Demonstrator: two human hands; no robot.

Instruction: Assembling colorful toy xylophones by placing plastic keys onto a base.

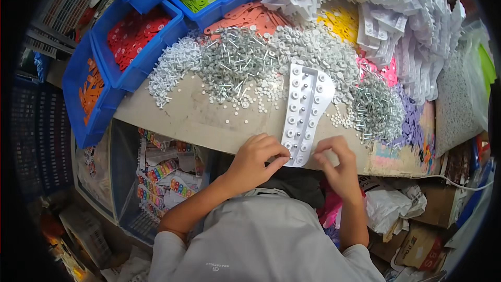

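White tray lies between two hands at the table's near edge

The white tray (325,92) rests on the table (175,120), its near end between the left hand (254,159) and the right hand (339,166), presumably so both can reach it. The left thumb and forefinger draw close together at the near left corner; whether they pinch a pin, I cannot tell. The right fingers curl beside the opposite edge, blurred, so their grip cannot be told either. Metal pins (237,55) and white caps (172,65) lie heaped beyond, likely for easy reach. The tray's long axis runs away from the person, far end leaning slightly right, its bulging side facing right.
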